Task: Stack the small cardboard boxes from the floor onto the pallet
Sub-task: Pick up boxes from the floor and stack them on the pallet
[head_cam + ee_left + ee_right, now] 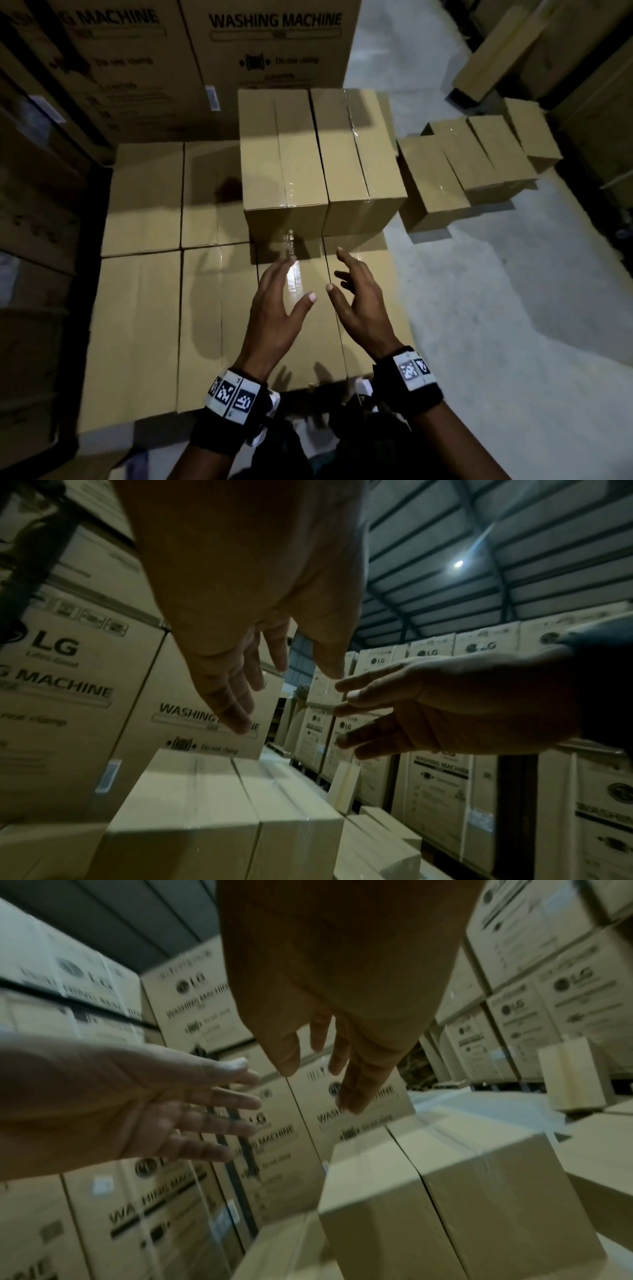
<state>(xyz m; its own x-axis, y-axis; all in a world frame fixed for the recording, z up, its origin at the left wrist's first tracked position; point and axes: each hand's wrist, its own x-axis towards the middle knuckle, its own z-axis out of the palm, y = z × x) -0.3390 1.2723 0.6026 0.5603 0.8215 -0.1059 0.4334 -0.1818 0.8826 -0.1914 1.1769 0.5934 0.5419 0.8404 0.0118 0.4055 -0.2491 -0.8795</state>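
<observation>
**Both hands bare and spread above the stacked boxes**

Head view: the left hand [277,305] and right hand [356,301] hover side by side, palms facing each other, fingers loosely spread, holding nothing. Under them lies the lower layer of boxes [137,325]; just ahead of the fingertips two upper boxes [318,154] stand side by side. Beyond the right hand, small boxes on the floor [472,161] wait in a row.

Left wrist view: the fingers [236,710] extend straight toward washing-machine cartons [61,696].

Right wrist view: the palm faces the left hand, fingers relaxed.
</observation>
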